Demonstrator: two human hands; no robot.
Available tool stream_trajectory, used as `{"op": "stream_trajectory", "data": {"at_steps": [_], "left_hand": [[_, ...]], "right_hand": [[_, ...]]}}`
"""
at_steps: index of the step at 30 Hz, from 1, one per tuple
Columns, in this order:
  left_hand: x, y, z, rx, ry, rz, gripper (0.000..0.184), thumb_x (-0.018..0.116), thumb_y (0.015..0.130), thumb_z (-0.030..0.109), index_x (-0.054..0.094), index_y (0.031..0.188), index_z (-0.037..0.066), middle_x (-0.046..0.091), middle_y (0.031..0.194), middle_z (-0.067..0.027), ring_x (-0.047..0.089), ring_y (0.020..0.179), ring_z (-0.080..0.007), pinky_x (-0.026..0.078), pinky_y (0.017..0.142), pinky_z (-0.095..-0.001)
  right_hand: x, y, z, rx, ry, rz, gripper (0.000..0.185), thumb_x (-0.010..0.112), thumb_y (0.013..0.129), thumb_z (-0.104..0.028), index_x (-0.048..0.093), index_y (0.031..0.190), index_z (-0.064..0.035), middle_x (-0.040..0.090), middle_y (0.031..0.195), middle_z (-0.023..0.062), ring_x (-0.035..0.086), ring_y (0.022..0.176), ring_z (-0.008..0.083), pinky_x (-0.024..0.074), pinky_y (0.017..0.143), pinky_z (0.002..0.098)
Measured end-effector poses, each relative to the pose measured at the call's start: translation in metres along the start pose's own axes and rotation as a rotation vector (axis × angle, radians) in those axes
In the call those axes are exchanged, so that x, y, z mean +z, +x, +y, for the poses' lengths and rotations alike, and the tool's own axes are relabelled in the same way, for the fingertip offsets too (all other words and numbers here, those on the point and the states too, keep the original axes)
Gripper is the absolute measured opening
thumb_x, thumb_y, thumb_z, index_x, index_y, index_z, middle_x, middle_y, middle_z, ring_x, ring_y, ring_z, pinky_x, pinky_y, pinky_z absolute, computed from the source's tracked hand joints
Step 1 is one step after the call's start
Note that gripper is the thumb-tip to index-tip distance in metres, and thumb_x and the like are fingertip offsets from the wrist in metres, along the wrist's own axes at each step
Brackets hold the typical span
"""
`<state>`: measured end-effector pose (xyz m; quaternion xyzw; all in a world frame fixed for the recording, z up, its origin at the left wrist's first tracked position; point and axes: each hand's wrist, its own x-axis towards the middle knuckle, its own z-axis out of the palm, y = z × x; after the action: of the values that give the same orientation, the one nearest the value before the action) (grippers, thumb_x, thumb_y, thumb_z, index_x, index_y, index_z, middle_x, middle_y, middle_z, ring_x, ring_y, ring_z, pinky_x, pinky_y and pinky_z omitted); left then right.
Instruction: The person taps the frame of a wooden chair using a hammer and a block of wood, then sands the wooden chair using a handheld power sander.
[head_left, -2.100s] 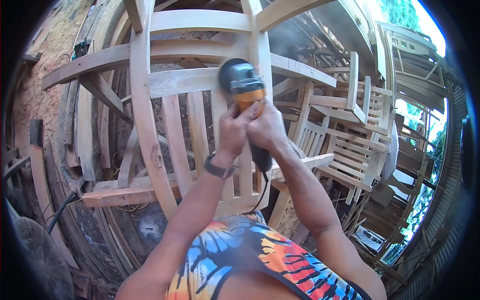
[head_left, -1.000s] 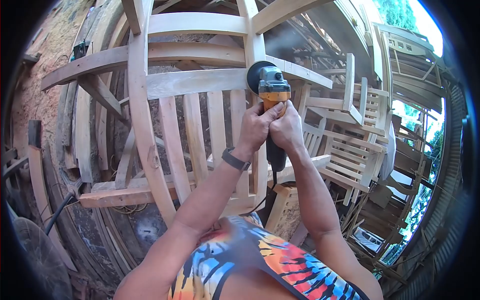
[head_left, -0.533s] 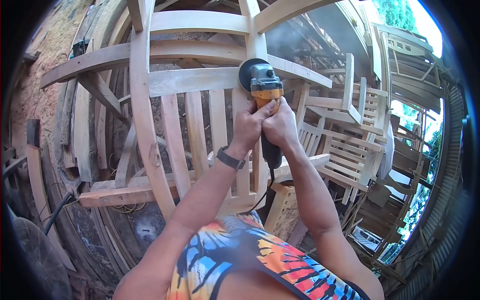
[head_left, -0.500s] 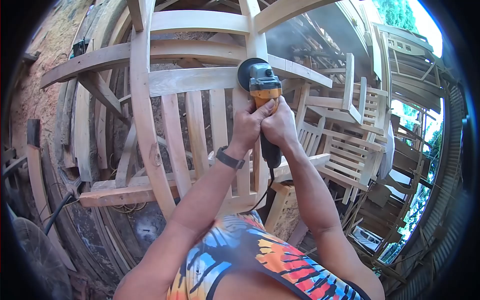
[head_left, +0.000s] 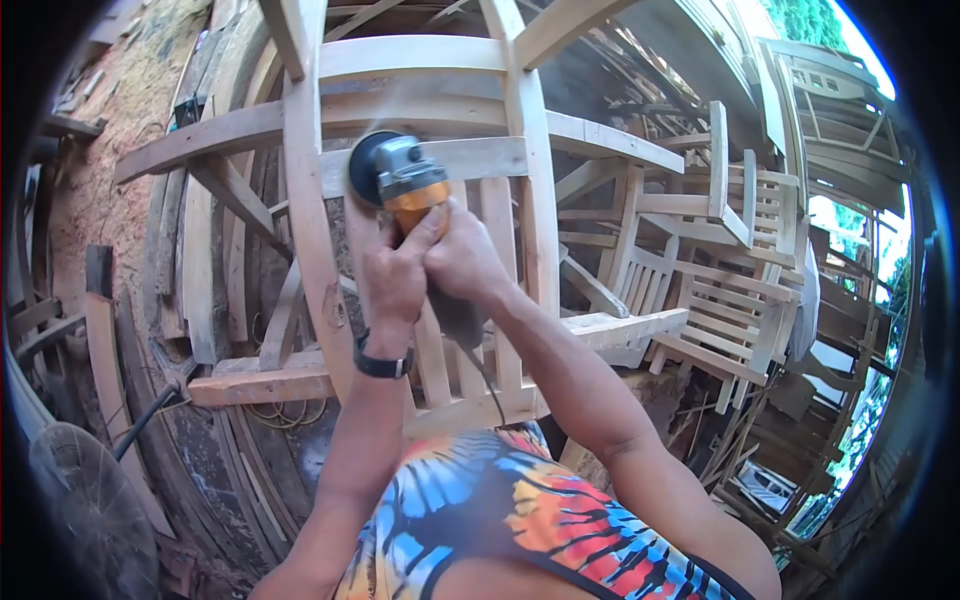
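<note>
Both my hands are wrapped round an angle grinder [head_left: 412, 180] with a grey head, a yellow-orange body and a dark round disc. My left hand [head_left: 395, 275], with a dark band on its wrist, grips the body from the left. My right hand [head_left: 465, 250] closes on it from the right, against the left one. The disc lies at the left part of a wooden chair's [head_left: 540, 200] crossrail, near its left post; whether it touches the wood I cannot tell. Upright slats run below the rail. A dark cord [head_left: 485, 375] trails down toward my body.
The chair leans on a wooden support frame [head_left: 265, 385]. Slatted wooden chairs [head_left: 735, 290] are stacked at the right. Boards [head_left: 200, 270] stand along the left, by an earth bank. A round fan [head_left: 90, 500] is at the lower left. Dust hangs near the top.
The angle grinder, with both hands on it, has moved left along the crossrail, from the right post to near the left post. The view has shifted slightly.
</note>
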<state>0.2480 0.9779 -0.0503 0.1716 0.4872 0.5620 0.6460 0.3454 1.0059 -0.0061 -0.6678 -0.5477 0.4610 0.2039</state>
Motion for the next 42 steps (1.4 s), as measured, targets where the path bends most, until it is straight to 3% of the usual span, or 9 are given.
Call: {"op": "stream_trajectory", "data": {"at_steps": [4, 6, 8, 12, 13, 16, 27, 29, 42], "left_hand": [[0.010, 0.003, -0.008, -0.038, 0.021, -0.001, 0.039, 0.075, 0.097, 0.023, 0.070, 0.122, -0.006, 0.074, 0.110, -0.0099, 0.068, 0.097, -0.0144, 0.053, 0.088, -0.0273], [0.032, 0.007, -0.030, -0.129, -0.139, -0.109, 0.038, 0.075, 0.097, 0.022, 0.070, 0.122, -0.005, 0.074, 0.109, -0.0093, 0.069, 0.096, -0.0141, 0.054, 0.088, -0.0274], [0.061, 0.010, -0.043, -0.207, -0.167, -0.202, 0.037, 0.075, 0.097, 0.022, 0.071, 0.122, -0.004, 0.074, 0.108, -0.0090, 0.068, 0.095, -0.0131, 0.054, 0.084, -0.0266], [0.129, 0.020, -0.059, -0.341, -0.291, -0.389, 0.033, 0.075, 0.097, 0.022, 0.072, 0.117, -0.004, 0.074, 0.103, -0.0071, 0.067, 0.092, -0.0110, 0.052, 0.080, -0.0257], [0.137, 0.021, -0.059, -0.329, -0.218, -0.449, 0.037, 0.072, 0.099, 0.027, 0.070, 0.123, -0.002, 0.074, 0.108, -0.0070, 0.070, 0.091, -0.0119, 0.055, 0.079, -0.0262], [0.158, 0.016, -0.061, -0.211, -0.228, -0.479, 0.035, 0.071, 0.100, 0.025, 0.071, 0.120, -0.003, 0.074, 0.106, -0.0064, 0.069, 0.091, -0.0109, 0.055, 0.080, -0.0262], [0.140, 0.013, -0.067, -0.195, -0.225, -0.364, 0.037, 0.075, 0.097, 0.027, 0.073, 0.113, -0.006, 0.075, 0.097, -0.0079, 0.067, 0.086, -0.0108, 0.053, 0.078, -0.0267], [0.135, 0.015, -0.064, -0.254, -0.256, -0.421, 0.035, 0.070, 0.101, 0.024, 0.070, 0.121, -0.004, 0.074, 0.110, -0.0073, 0.068, 0.096, -0.0115, 0.053, 0.084, -0.0251], [0.126, 0.015, -0.067, -0.217, -0.298, -0.423, 0.031, 0.069, 0.101, 0.020, 0.069, 0.121, -0.004, 0.072, 0.108, -0.0064, 0.067, 0.094, -0.0104, 0.054, 0.084, -0.0250]], "right_hand": [[-0.013, 0.001, 0.009, 0.039, -0.030, 0.028, 0.046, 0.071, 0.084, -0.021, 0.056, 0.118, 0.0053, 0.072, 0.101, 0.0283, 0.071, 0.101, 0.0435, 0.0567, 0.088, 0.0456], [-0.036, -0.004, 0.015, 0.058, -0.063, 0.055, 0.045, 0.070, 0.084, -0.021, 0.056, 0.117, 0.0058, 0.072, 0.102, 0.0293, 0.071, 0.101, 0.0440, 0.0575, 0.088, 0.0463], [-0.062, -0.006, 0.023, 0.184, -0.153, 0.192, 0.036, 0.065, 0.090, -0.021, 0.059, 0.114, 0.0049, 0.072, 0.101, 0.0291, 0.071, 0.103, 0.0438, 0.0555, 0.088, 0.0474], [-0.122, -0.007, 0.038, 0.174, -0.313, 0.391, 0.031, 0.065, 0.090, -0.020, 0.062, 0.108, 0.0054, 0.074, 0.094, 0.0255, 0.074, 0.093, 0.0397, 0.0581, 0.080, 0.0444], [-0.134, -0.008, 0.037, 0.182, -0.311, 0.409, 0.037, 0.067, 0.086, -0.023, 0.059, 0.107, 0.0074, 0.073, 0.097, 0.0301, 0.073, 0.095, 0.0443, 0.0596, 0.081, 0.0470], [-0.149, -0.015, 0.035, 0.108, -0.247, 0.446, 0.035, 0.065, 0.089, -0.021, 0.061, 0.110, 0.0064, 0.073, 0.097, 0.0282, 0.074, 0.094, 0.0418, 0.0581, 0.082, 0.0445], [-0.137, -0.010, 0.037, 0.110, -0.280, 0.333, 0.035, 0.063, 0.090, -0.020, 0.061, 0.113, 0.0064, 0.073, 0.097, 0.0280, 0.074, 0.094, 0.0414, 0.0580, 0.082, 0.0443], [-0.134, -0.007, 0.037, 0.120, -0.307, 0.335, 0.036, 0.063, 0.090, -0.020, 0.060, 0.114, 0.0067, 0.074, 0.097, 0.0280, 0.074, 0.094, 0.0418, 0.0580, 0.082, 0.0446], [-0.120, -0.010, 0.027, 0.124, -0.329, 0.345, 0.033, 0.063, 0.091, -0.016, 0.058, 0.114, 0.0063, 0.073, 0.098, 0.0289, 0.074, 0.095, 0.0426, 0.0577, 0.083, 0.0449]]}}
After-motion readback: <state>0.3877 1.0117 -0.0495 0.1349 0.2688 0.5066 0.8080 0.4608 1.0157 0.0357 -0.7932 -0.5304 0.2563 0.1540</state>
